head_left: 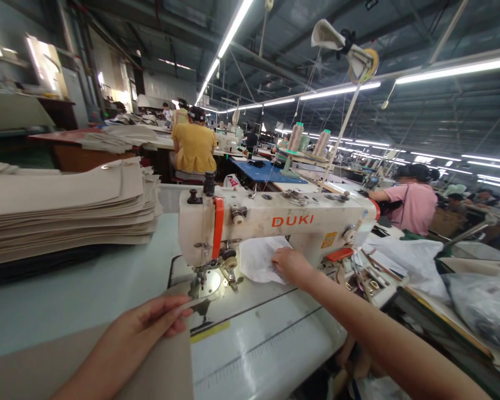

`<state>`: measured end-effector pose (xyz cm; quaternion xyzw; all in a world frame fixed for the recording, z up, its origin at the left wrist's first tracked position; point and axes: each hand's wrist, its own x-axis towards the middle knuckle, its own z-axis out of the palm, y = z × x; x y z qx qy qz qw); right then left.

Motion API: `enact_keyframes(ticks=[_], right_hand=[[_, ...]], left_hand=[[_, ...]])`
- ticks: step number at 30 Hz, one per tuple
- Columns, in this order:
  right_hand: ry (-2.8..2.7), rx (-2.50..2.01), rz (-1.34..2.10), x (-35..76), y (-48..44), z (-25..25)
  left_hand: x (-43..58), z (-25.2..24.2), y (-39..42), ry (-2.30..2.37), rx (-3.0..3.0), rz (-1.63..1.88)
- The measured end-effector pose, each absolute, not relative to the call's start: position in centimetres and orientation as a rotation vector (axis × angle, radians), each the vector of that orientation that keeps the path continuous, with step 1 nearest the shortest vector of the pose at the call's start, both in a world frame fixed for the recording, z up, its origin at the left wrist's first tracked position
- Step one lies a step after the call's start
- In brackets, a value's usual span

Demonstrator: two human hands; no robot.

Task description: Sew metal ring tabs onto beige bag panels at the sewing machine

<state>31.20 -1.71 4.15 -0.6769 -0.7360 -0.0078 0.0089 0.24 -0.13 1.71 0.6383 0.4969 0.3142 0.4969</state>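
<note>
A white sewing machine (258,216) with an orange lever stands in front of me, its needle area lit. Between the thumb and fingers of my left hand (158,319), a narrow beige fabric strip (195,302) is pinched, its far end reaching toward the presser foot (203,280). Below that hand a beige fabric panel (162,366) lies on the table, partly covered by the forearm. My right hand (294,266) is at the machine's throat, its curled fingers on a thin white sheet (260,261). Its fingertips are partly hidden by the hand.
Left of the machine rises a tall stack of beige fabric pieces (66,211). A parts tray (370,280) and clear plastic bags (479,300) lie to the right. Thread cones (295,138) stand behind. One person in yellow (194,144) and another in pink (416,205) sit farther off.
</note>
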Motion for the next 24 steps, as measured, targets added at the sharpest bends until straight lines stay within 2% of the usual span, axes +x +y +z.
enact_keyframes(ticks=[6,12,19,24], right_hand=[[-2.147,-2.053,-0.017,32.0,-1.7,3.5],[-1.893,-1.827,0.045,29.9,-3.8,4.0],[-1.562,-1.200,0.734,22.3,-6.2,3.2],[-1.535,-1.025,0.840,18.4,-4.7,1.5]], left_hand=[[0.5,1.9,-0.2,1.180,1.351,0.777],[0.3,1.5,-0.5,1.126,1.476,0.767],[0.5,1.8,-1.4,1.100,1.590,0.854],[0.3,1.4,-1.3,1.053,1.531,0.913]])
